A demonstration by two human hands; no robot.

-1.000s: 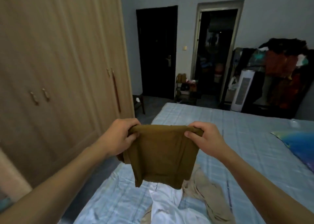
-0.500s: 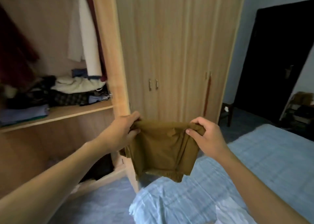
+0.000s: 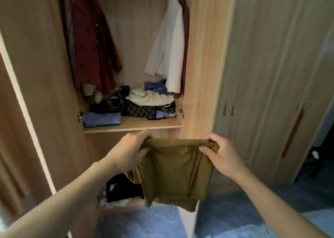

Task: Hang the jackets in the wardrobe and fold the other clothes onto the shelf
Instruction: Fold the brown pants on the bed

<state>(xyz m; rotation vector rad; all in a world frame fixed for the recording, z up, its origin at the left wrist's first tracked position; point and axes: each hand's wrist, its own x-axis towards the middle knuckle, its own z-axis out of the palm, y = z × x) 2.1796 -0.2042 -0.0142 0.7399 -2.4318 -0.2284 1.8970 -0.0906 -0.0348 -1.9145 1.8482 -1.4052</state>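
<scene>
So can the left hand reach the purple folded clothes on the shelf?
Probably yes, but not straight away: the left hand grips the brown garment together with the right hand. The purple folded clothes lie at the open shelf's front, nothing blocking them.

A bedroom in a home; an open wooden wardrobe fills the view from 9 to 1 o'clock, with a dark red coat and a white jacket hanging inside; folded clothes crowd its shelf (blue, cream, checked); closed wardrobe doors with small handles stand at 2 o'clock; blue floor lies at 6.
</scene>
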